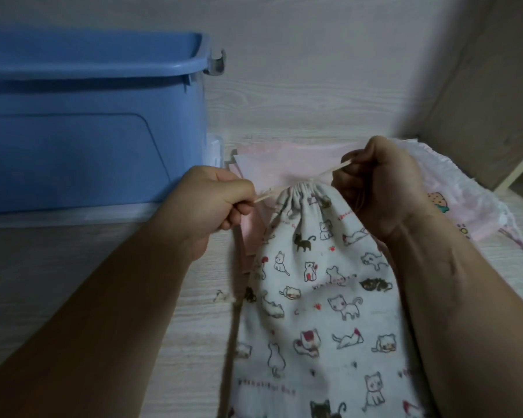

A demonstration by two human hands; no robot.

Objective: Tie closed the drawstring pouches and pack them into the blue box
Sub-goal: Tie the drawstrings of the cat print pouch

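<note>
A white pouch with a cat print lies on the pale wooden surface in front of me, its mouth gathered tight at the top. My left hand pinches the cream drawstring on the left side of the mouth. My right hand grips the other end of the cord at the upper right. The cord runs taut between both hands. The blue box stands at the far left, open at the top.
Pink pouches lie flat behind the cat pouch, and one with a strawberry print lies to the right under my right wrist. A brown wooden panel rises at the right. The box's clear lid lies under it.
</note>
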